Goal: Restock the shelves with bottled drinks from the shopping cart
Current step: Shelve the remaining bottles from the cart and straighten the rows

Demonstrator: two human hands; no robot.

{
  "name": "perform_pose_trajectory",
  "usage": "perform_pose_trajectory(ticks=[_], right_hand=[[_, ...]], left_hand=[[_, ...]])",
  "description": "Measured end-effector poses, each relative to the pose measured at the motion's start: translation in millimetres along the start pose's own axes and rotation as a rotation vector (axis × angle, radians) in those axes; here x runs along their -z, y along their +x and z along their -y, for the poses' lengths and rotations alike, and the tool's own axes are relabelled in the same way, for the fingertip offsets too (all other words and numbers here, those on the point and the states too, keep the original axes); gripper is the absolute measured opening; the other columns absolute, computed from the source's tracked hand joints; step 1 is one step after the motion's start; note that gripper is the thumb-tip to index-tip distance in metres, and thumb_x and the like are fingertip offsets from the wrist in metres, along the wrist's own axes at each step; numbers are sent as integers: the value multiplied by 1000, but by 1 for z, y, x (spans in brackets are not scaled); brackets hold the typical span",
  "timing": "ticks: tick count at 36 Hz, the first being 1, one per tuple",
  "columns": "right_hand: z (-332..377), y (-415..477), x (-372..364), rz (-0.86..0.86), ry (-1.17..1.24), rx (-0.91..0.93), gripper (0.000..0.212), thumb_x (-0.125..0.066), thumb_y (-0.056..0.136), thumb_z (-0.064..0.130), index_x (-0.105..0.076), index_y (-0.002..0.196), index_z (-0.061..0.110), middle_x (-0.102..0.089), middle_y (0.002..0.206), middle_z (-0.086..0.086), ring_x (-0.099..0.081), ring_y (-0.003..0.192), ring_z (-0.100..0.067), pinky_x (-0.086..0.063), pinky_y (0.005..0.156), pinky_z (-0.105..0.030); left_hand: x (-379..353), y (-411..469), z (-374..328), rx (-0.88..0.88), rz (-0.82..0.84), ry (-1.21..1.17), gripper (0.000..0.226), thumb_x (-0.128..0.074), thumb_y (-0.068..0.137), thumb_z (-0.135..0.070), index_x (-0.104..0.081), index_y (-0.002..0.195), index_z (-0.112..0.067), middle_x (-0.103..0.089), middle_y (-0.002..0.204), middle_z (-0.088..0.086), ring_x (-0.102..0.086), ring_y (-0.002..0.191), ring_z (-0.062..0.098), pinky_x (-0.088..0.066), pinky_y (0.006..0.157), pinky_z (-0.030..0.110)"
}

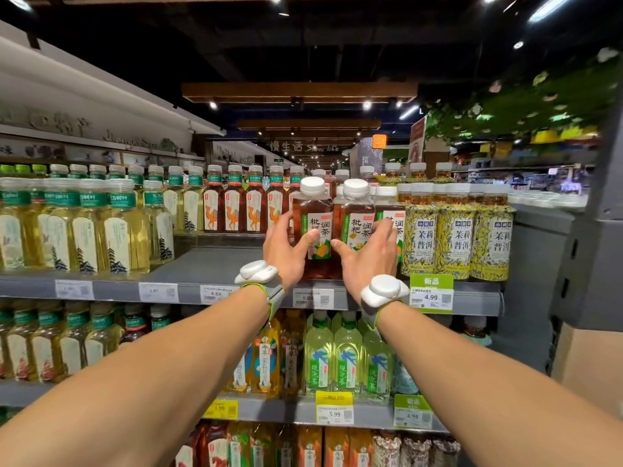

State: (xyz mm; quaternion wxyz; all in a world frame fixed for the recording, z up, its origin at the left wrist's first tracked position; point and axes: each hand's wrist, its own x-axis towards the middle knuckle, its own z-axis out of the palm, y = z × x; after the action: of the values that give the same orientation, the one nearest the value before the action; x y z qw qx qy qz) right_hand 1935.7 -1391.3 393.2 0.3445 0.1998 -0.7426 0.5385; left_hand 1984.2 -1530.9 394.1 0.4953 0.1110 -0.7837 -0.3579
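Forearms point(161, 352) up: left hand point(286, 247) wraps one tea bottle point(312, 210), right hand point(367, 254) wraps its twin point(354, 214), thumbs in front, fingers round the sides. Bases sit below thumbs, prob. on shelf lip point(118, 291); early release could tip them fwd.

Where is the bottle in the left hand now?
In the head view, the brown bottle sits at the shelf's front edge, centre, gripped by the left hand, left of the right hand's twin bottle.

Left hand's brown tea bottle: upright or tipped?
Upright: brown tea bottle stands cap-up, base on the shelf, gripped by the left hand; right hand holds the neighbour bottle.
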Motion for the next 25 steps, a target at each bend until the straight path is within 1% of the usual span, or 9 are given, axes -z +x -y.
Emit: perform_pose_trajectory(ticks=[3,8,10,13,14,16,18,21,25], right_hand=[[-3,-2,-1,20,-47,2,66,-87,73,40,-44,112,8,-53,115,-10,-54,100,-31,-35,74,-31],[-2,3,-1,58,-152,10,68,-83,74,46,-44,115,9,-54,117,-10,-56,104,-31,-43,79,-35],[-1,7,-2,70,-177,13,72,-84,73,47,-43,117,8,-56,118,-12,-59,104,-33,-44,78,-35],[1,11,-2,75,-203,28,75,-85,72,46,-40,118,8,-60,116,-15,-62,101,-36,-43,73,-33],[3,12,-1,81,-218,35,76,-85,72,46,-39,118,7,-60,116,-16,-62,102,-36,-44,74,-34],[3,11,-1,92,-254,49,74,-84,74,46,-40,119,7,-57,118,-16,-61,104,-36,-47,78,-36],[1,9,-2,84,-285,68,71,-83,75,46,-41,116,7,-52,118,-14,-60,101,-36,-46,76,-38],[1,7,-3,63,-301,81,67,-82,76,46,-43,114,7,-48,118,-13,-56,102,-35,-44,72,-38],[0,4,-6,86,-290,56,67,-79,80,42,-43,126,8,-49,126,-11,-53,114,-31,-47,82,-39]], left_hand=[[-3,-2,6,28,7,7,58,-67,89,-50,-52,139,-25,-59,129,4,-58,115,18,-46,100,34],[-6,-3,8,53,-21,55,55,-66,90,-52,-58,136,-22,-62,122,5,-58,112,21,-42,94,27],[-7,0,6,59,-20,59,53,-68,89,-52,-61,132,-21,-65,122,2,-59,114,21,-41,95,27],[-8,5,8,84,-14,57,53,-68,86,-58,-65,127,-24,-70,119,-1,-62,112,22,-48,98,34],[-8,5,8,90,-16,57,53,-68,85,-60,-66,125,-25,-72,115,-1,-63,110,21,-49,95,33],[-9,3,9,97,-21,64,47,-69,86,-56,-68,120,-23,-73,107,-3,-64,102,17,-45,84,25],[-9,2,9,106,-23,72,44,-71,87,-52,-68,117,-19,-72,104,0,-62,99,19,-41,81,24],[-7,4,7,105,-5,101,51,-69,87,-55,-67,119,-15,-72,107,6,-62,105,27,-47,89,34],[-4,5,7,124,29,103,54,-69,89,-50,-63,129,-13,-71,118,8,-62,113,24,-45,96,31]])
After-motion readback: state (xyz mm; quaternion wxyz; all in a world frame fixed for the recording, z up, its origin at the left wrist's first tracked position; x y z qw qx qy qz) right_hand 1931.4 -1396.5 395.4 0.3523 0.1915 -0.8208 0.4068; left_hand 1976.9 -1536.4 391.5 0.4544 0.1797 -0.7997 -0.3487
